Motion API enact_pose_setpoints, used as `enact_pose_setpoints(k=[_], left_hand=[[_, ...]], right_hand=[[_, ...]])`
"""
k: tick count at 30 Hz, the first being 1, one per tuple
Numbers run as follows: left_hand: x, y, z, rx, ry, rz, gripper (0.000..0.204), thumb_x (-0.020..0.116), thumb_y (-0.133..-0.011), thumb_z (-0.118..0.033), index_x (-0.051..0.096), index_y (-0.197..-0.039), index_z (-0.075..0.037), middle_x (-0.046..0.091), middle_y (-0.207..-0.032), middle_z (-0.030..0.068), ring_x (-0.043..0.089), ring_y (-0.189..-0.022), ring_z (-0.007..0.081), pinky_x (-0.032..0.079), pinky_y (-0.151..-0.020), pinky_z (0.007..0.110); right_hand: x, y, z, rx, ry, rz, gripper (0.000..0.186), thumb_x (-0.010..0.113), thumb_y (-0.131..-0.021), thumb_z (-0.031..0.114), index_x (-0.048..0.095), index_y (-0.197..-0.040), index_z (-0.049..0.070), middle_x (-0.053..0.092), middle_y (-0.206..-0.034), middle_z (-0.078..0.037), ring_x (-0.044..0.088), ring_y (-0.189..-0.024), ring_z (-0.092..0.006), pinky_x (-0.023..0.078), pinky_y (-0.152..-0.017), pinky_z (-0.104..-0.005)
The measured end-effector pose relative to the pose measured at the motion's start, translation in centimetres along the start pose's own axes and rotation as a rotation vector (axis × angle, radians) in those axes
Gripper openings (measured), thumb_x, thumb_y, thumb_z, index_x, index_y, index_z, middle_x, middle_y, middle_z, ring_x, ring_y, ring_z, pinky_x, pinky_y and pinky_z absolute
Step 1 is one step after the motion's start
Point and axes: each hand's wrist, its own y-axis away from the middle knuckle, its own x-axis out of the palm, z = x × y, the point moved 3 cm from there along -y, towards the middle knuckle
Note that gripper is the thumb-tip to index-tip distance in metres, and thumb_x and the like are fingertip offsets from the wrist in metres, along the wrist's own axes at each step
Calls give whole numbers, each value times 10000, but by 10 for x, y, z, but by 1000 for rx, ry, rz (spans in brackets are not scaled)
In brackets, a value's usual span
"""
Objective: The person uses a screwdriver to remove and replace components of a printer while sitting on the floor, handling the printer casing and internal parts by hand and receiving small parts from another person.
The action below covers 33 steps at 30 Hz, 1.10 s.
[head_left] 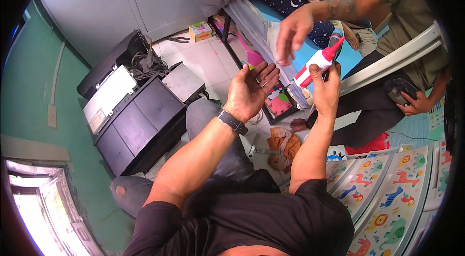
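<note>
My right hand (326,86) grips a white and red squeeze bottle (314,69) with a pointed red nozzle, tilted up to the right. A dark object with a light blue edge (335,43) shows just behind the nozzle; I cannot tell what it is or whether I hold it. My left hand (253,90) is turned palm up with its fingers apart, a dark watch (232,122) on the wrist. A small yellow-green thing (249,65) shows by its thumb tip; whether the thumb touches it is unclear. Another person's hand (294,33) hangs just above, between my two hands.
On my left stands a black panelled unit (138,127) with cables (150,63) behind it. Pliers (178,40) and a small yellow box (200,31) lie on the tiled floor. The other person's second hand (417,104) holds a black object. Animal-print drawers (382,188) stand at right.
</note>
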Motion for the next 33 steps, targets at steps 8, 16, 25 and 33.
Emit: enact_pose_setpoints(k=[8, 16, 25, 33], left_hand=[[-22, 56, -23, 75, 51, 71, 590, 390, -1092, -259, 275, -1555, 88, 359, -1606, 262, 373, -1494, 380, 321, -1266, 488], [-60, 126, -58, 218, -206, -34, 524, 508, -1061, -57, 328, -1533, 85, 443, -1556, 248, 467, -1444, 332, 427, -1209, 397], [-258, 229, -105, 142, -712, -735, 274, 583, -1078, -337, 663, -1124, -79, 593, -810, -18, 570, -729, 106, 495, -696, 276], [-522, 241, -88, -744, -2130, -837, 353, 572, -885, -154, 744, -1155, -5, 713, -1211, 249, 698, -1115, 393, 552, -976, 457]], right_hand=[[14, -5, -1, 7, 97, -34, 633, 770, -914, 517, 647, -1289, 22, 548, -1083, -165, 574, -1007, -313, 454, -912, -444], [19, -14, -47, 119, -19, 38, 566, 707, -988, 453, 633, -1291, -19, 620, -1277, -124, 594, -1106, -224, 454, -978, -374], [30, 0, -44, 212, -230, -214, 570, 553, -1067, 471, 503, -1377, -6, 563, -1114, -73, 529, -847, -140, 431, -619, -278], [127, 87, -53, 463, -611, -169, 361, 555, -1081, 323, 500, -1355, 94, 502, -982, -40, 490, -687, -132, 350, -497, -249]])
